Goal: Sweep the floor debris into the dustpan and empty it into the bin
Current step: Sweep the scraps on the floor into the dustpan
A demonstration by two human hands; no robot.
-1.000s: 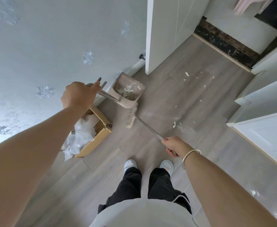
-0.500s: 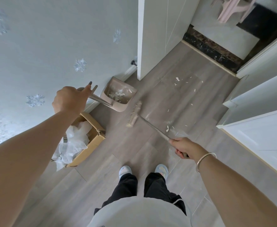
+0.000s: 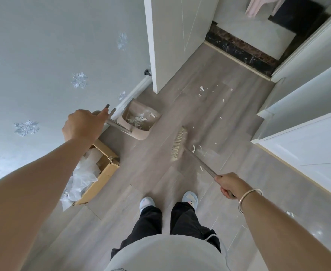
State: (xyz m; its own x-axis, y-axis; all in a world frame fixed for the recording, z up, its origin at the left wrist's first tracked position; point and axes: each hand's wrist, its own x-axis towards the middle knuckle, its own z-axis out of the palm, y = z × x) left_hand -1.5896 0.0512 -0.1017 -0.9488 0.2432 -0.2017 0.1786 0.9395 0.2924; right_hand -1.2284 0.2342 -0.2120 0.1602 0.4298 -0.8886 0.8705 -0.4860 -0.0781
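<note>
The left hand [image 3: 82, 125] is closed around the top of the dustpan's metal handle [image 3: 117, 125], one finger stretched out along it. The dustpan [image 3: 139, 119] sits on the grey wood floor [image 3: 141, 173] at the far left, just beside the white skirting at the foot of the patterned wall [image 3: 43, 55], and it already holds a small heap of white scraps [image 3: 138, 120]. The right hand [image 3: 227, 184], a silver bangle [image 3: 247, 198] on its wrist, is wrapped tight around the broom's handle [image 3: 200, 163]. The broom head [image 3: 178, 143] is to the right of the dustpan and a little nearer, apart from the pan's mouth, with its bristles turned towards the pan. More white debris [image 3: 201, 89] lies scattered on the floor farther off and to the right, and a few bits [image 3: 193, 148] lie just beside the broom head on its right. A cardboard box [image 3: 102, 173] lined with a clear plastic bag [image 3: 80, 178] stands against the wall at the left, nearer than the dustpan and partly under the left forearm. The person's pale slippers [image 3: 147, 202] and dark trouser legs are at the near centre. White cabinets [image 3: 307, 133] run along the right.
</note>
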